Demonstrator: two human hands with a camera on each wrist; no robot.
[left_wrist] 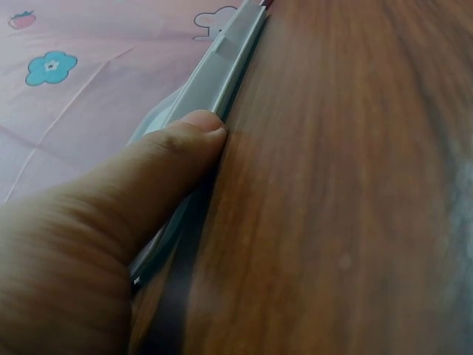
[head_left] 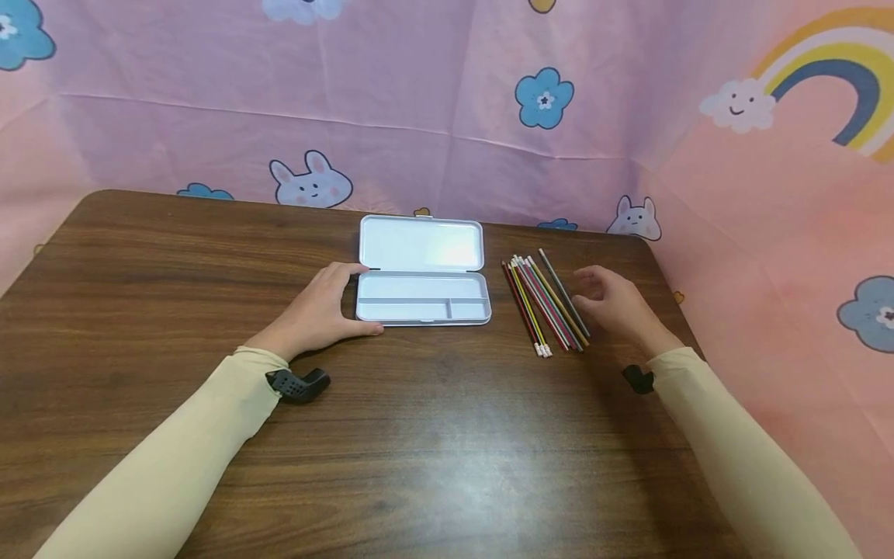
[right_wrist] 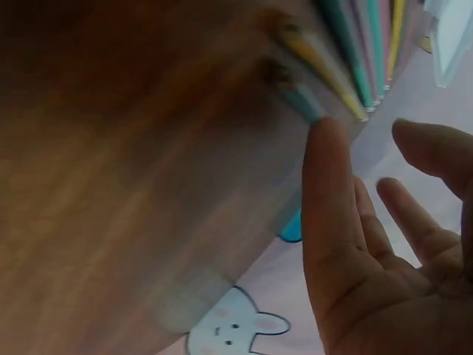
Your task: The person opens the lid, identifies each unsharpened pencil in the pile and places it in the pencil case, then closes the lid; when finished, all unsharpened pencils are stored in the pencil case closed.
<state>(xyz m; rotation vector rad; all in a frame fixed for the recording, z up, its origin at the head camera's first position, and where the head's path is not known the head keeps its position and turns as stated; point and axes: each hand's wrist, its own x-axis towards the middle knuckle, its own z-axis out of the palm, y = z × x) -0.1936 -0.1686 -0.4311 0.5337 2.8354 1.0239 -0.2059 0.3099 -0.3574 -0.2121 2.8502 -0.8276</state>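
An open white pencil case (head_left: 422,299) lies on the brown table (head_left: 419,450), its lid (head_left: 419,242) flat behind the divided tray. My left hand (head_left: 352,299) grips the case's left end, thumb on the front edge and fingers at the back. In the left wrist view the thumb (left_wrist: 177,148) presses against the case's side (left_wrist: 222,74). Several coloured pencils (head_left: 545,303) lie in a bundle right of the case. My right hand (head_left: 583,289) hovers just right of them, fingers spread and holding nothing. In the right wrist view a fingertip (right_wrist: 325,133) is close to the pencil ends (right_wrist: 355,52).
A pink cloth with rabbits, flowers and a rainbow (head_left: 831,85) hangs behind and to the right of the table. The table's right edge (head_left: 680,310) runs close to my right hand. Bare wood (head_left: 174,272) spreads left and in front.
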